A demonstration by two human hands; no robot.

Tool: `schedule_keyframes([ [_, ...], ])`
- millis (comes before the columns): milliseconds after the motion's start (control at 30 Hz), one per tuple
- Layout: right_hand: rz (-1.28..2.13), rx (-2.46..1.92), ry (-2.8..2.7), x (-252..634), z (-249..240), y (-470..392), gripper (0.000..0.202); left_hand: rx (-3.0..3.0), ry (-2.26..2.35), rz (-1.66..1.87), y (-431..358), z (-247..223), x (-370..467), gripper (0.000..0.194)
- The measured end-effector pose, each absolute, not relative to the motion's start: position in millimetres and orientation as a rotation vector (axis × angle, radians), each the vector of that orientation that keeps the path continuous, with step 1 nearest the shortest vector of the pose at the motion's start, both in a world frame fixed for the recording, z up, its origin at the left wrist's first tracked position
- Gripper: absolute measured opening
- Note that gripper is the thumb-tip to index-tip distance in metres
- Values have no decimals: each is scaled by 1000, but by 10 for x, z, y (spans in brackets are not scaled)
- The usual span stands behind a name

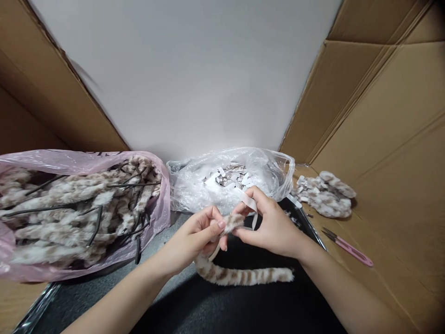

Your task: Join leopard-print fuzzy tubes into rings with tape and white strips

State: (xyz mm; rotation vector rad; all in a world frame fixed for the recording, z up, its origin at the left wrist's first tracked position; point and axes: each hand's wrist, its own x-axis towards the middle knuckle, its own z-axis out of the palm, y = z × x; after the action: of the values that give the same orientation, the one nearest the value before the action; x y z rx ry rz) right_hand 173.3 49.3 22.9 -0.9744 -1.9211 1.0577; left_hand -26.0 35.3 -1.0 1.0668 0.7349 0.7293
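A white plush tail (243, 277) with brown stripes curls on the black surface, its upper end raised off it. My left hand (200, 234) is closed around that raised end, thumb pressed on the fur. Opposite it, my right hand (276, 227) is closed on a narrow white strip (249, 202), which loops out over its fingers. The right fingertips are close to the end of the tail; whether the strip is attached there I cannot tell.
At left, a pink plastic bag (163, 185) holds several fluffy tails (69, 195) with dark rods. A clear bag (184, 190) behind my hands holds small white and metallic pieces (232, 176). On cardboard at right are a furry bundle (330, 197) and pink thread snips (352, 250). Cardboard walls flank the area.
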Motion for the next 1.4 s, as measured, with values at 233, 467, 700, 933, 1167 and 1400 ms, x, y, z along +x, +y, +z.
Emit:
schedule_keyframes([
  [233, 1001, -1036, -2003, 1767, 292, 467, 32, 1093, 804, 597, 344, 8, -246, 26],
  [467, 1240, -1018, -1920, 1781, 303, 457, 34, 1083, 891, 616, 354, 19, -248, 30],
  [700, 1243, -1040, -1852, 1794, 275, 482, 37, 1099, 945, 767, 299, 41, -184, 33],
  [933, 968, -1110, -1940, 1768, 293, 460, 24, 1098, 1008, 784, 270, 73, -166, 30],
  [1167, 913, -1115, -1977, 1754, 238, 482, 24, 1064, 979, 764, 264, 90, -161, 30],
  [1400, 948, -962, -1910, 1780, 280, 412, 18, 1105, 1083, 901, 294, 68, -142, 26],
])
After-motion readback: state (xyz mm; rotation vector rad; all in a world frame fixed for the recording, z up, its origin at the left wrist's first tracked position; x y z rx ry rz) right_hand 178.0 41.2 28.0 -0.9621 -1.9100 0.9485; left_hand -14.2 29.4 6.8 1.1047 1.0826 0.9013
